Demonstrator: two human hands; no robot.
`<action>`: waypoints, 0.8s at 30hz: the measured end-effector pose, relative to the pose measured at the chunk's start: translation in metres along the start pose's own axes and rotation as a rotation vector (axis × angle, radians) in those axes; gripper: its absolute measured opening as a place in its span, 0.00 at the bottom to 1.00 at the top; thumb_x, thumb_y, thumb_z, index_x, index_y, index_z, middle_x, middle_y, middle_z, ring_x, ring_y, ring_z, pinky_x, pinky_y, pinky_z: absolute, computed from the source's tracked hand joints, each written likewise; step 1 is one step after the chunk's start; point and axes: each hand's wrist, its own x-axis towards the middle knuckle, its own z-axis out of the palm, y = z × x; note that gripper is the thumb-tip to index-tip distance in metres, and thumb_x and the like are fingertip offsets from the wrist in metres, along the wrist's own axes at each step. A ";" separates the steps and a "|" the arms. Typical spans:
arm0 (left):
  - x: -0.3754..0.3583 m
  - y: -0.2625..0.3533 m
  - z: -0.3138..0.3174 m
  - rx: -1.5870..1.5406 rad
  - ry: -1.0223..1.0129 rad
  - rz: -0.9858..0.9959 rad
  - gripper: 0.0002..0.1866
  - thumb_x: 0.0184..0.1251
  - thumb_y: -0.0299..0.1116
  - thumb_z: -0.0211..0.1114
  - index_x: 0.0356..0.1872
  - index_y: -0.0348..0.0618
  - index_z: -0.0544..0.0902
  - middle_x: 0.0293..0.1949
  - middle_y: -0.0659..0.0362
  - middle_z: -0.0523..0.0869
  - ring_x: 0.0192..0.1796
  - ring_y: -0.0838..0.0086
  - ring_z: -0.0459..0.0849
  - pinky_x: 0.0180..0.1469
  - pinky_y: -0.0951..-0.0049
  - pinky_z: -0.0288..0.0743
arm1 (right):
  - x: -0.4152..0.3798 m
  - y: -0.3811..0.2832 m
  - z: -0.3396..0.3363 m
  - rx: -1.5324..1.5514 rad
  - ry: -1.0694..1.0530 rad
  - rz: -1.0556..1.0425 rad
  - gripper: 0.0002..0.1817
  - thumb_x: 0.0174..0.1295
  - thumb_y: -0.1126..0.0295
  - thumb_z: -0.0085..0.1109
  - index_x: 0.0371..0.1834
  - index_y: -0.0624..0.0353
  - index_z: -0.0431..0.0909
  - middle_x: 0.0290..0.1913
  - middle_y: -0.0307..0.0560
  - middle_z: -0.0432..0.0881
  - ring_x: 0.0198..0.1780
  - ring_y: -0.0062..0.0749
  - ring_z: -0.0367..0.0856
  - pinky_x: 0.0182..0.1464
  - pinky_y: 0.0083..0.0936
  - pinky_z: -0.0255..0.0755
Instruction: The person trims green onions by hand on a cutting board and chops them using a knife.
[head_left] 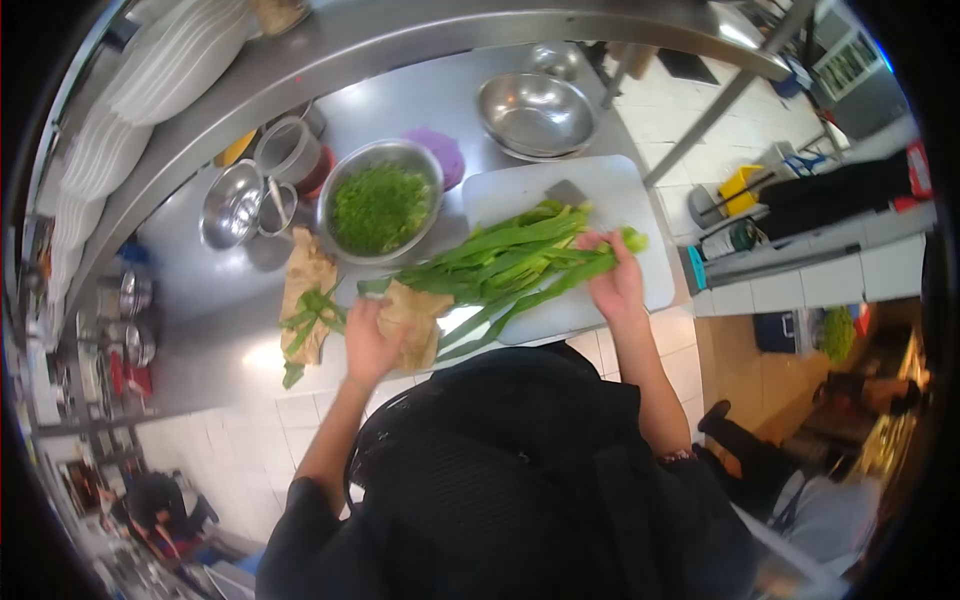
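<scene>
A bundle of long green onions [500, 262] lies across the white cutting board [640, 215], its leaves reaching left past the board's edge. At the pale root end, the fingers of my right hand [617, 285] are closed on a green onion. My left hand [372, 345] is over crumpled brown paper [412, 318] at the counter's near edge, fingers curled; what they hold I cannot tell. Left of it, loose green leaves [312, 320] rest on another brown paper piece [305, 275]. A grey blade [567, 192] lies partly under the onions.
Beyond my left hand stands a metal bowl of chopped greens [380, 208]. An empty metal bowl [537, 118] sits behind the board. Several containers, including a clear tub [288, 150], stand back left. A steel shelf [420, 38] with stacked white plates [185, 65] overhangs the counter.
</scene>
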 end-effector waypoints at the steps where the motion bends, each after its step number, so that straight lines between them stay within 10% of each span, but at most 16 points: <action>1: -0.025 0.000 0.012 0.232 0.156 0.114 0.15 0.68 0.32 0.72 0.50 0.33 0.85 0.44 0.48 0.88 0.48 0.53 0.85 0.54 0.59 0.79 | 0.003 -0.004 -0.013 0.045 0.017 -0.058 0.11 0.81 0.61 0.57 0.50 0.57 0.79 0.44 0.46 0.84 0.50 0.37 0.82 0.57 0.37 0.76; 5: -0.062 -0.026 0.055 0.311 0.134 0.106 0.15 0.69 0.30 0.69 0.51 0.32 0.83 0.48 0.42 0.86 0.53 0.44 0.82 0.58 0.51 0.77 | 0.006 -0.020 -0.040 0.050 0.072 -0.059 0.10 0.82 0.61 0.56 0.48 0.55 0.77 0.36 0.41 0.79 0.41 0.34 0.79 0.52 0.37 0.75; 9: -0.030 -0.019 0.050 -0.256 0.409 -0.376 0.11 0.74 0.25 0.62 0.54 0.33 0.80 0.45 0.49 0.86 0.44 0.63 0.84 0.51 0.63 0.79 | 0.016 -0.026 -0.020 -0.007 0.064 0.056 0.10 0.79 0.60 0.59 0.46 0.54 0.76 0.30 0.35 0.72 0.33 0.29 0.71 0.44 0.32 0.71; 13: 0.042 0.099 0.060 -0.445 0.554 -0.057 0.13 0.79 0.24 0.58 0.59 0.30 0.78 0.51 0.55 0.84 0.50 0.72 0.82 0.56 0.72 0.77 | 0.032 -0.014 -0.012 -0.053 0.010 0.096 0.06 0.70 0.72 0.60 0.47 0.53 0.74 0.30 0.36 0.71 0.33 0.30 0.71 0.44 0.31 0.71; 17: 0.104 0.231 0.102 -0.680 0.107 0.069 0.15 0.75 0.22 0.59 0.60 0.31 0.80 0.53 0.56 0.85 0.55 0.73 0.83 0.60 0.73 0.76 | 0.025 -0.005 -0.001 -0.102 -0.077 0.096 0.17 0.60 0.79 0.57 0.52 0.52 0.74 0.40 0.39 0.77 0.39 0.31 0.76 0.45 0.30 0.72; 24: 0.191 0.353 0.228 -1.090 -0.653 -0.295 0.16 0.72 0.28 0.65 0.59 0.38 0.82 0.47 0.60 0.87 0.46 0.76 0.85 0.51 0.73 0.81 | 0.034 -0.003 -0.047 -0.029 -0.118 0.218 0.23 0.70 0.74 0.57 0.68 0.50 0.71 0.57 0.36 0.79 0.54 0.28 0.77 0.54 0.31 0.72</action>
